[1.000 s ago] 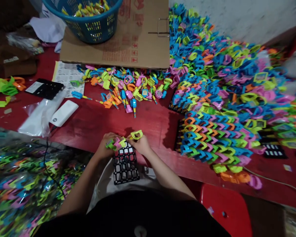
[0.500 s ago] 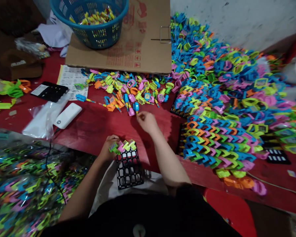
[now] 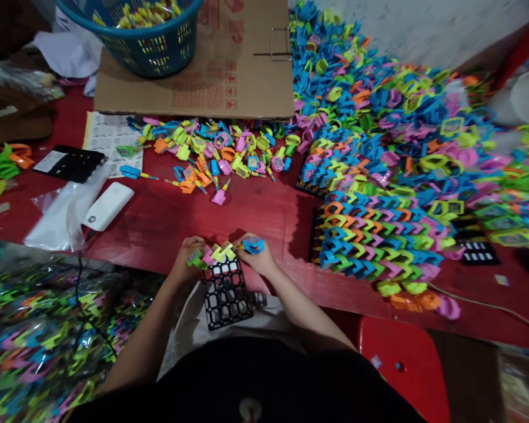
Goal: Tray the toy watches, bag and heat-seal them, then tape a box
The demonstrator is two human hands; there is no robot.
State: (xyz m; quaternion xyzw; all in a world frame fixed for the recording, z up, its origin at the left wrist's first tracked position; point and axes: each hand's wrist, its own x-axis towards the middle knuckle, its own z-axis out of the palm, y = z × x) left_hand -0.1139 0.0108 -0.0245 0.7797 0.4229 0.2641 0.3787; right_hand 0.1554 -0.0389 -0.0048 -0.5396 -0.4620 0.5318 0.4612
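My left hand (image 3: 191, 254) is closed on the upper left corner of a black plastic grid rack (image 3: 227, 294), tilted over my lap at the table's front edge. Along the rack's top row sit several toy watches (image 3: 215, 254) in green, pink and yellow. My right hand (image 3: 256, 258) pinches a blue toy watch (image 3: 253, 245) at the rack's top right corner; its thin yellow end points toward the row. Whether that end is in a hole, I cannot tell. Ahead lies a loose pile of toy watches (image 3: 220, 147) with thin striped ends.
A filled rack of toy watches (image 3: 374, 235) stands to the right, before a big heap (image 3: 379, 111). A blue basket (image 3: 154, 50) rests on a cardboard box (image 3: 203, 94). A white power bank (image 3: 110, 205) and plastic bags (image 3: 57, 214) lie left. A red stool (image 3: 405, 364) is below right.
My right hand has come back from the pile to the rack's top right corner, bringing a blue toy watch. My left hand keeps holding the rack. The whole view has shifted slightly.
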